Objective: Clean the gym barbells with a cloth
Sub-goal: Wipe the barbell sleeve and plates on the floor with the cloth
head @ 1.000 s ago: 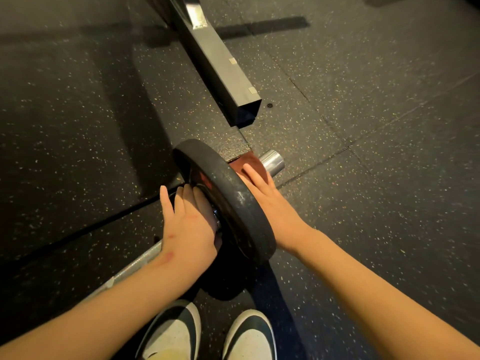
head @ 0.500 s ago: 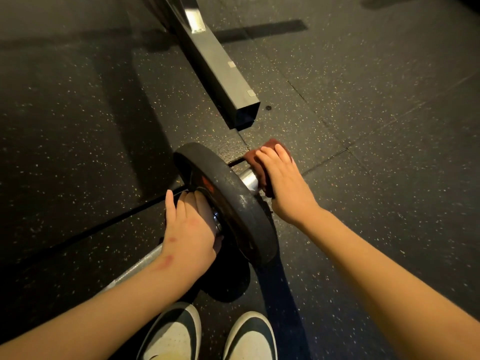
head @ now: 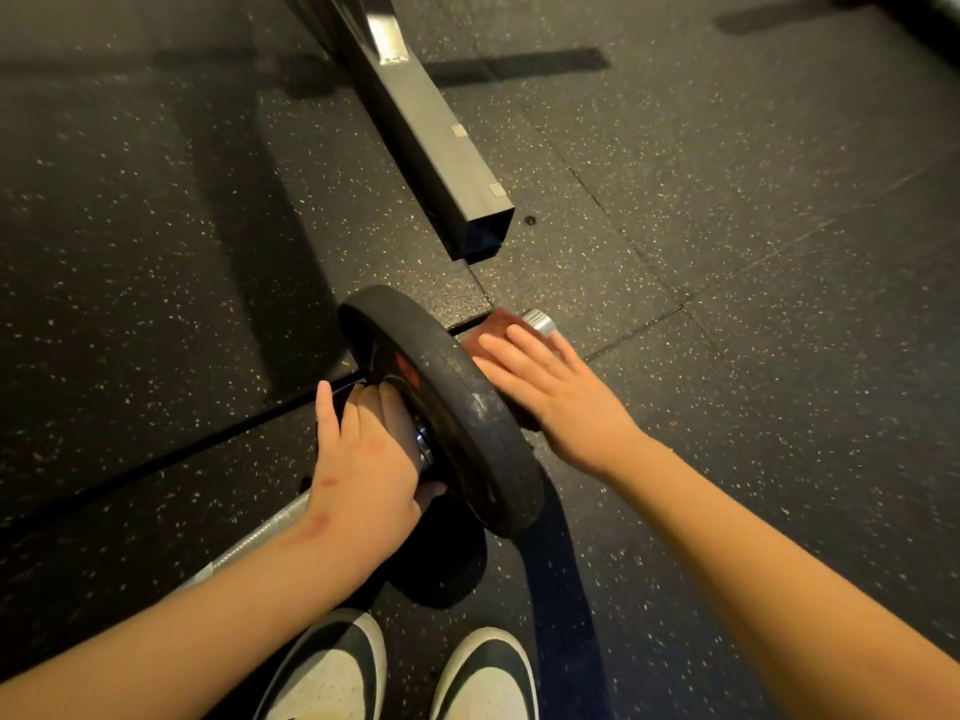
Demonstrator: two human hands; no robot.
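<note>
Steel, heavy and apt to roll, I judge: my left hand [head: 363, 459] grips the barbell [head: 260, 535] beside its plate [head: 467, 407], my flat right hand [head: 550, 397] presses the soft cloth [head: 493, 330].

Floor [head: 779, 252]: black rubber tiles, matt and grainy, flecked with pale specks.
Weight plate [head: 467, 407]: black and rubber-looking, mostly matt. The rim is scuffed and chalky; the left face shows a dull gloss.
Sleeve end [head: 540, 320]: bright metal, smooth and polished.
Barbell shaft [head: 260, 535], left of my left grip [head: 363, 459]: grey metal, duller, with a finely roughened look.
Cloth [head: 491, 330] under my right grip [head: 561, 402]: reddish-brown fabric, soft and matt.
Frame beam [head: 431, 142], far centre: square metal tube, smooth, with a satin sheen.
My shoes [head: 322, 683], near edge: smooth white and dark panels, leather-like, low sheen.
</note>
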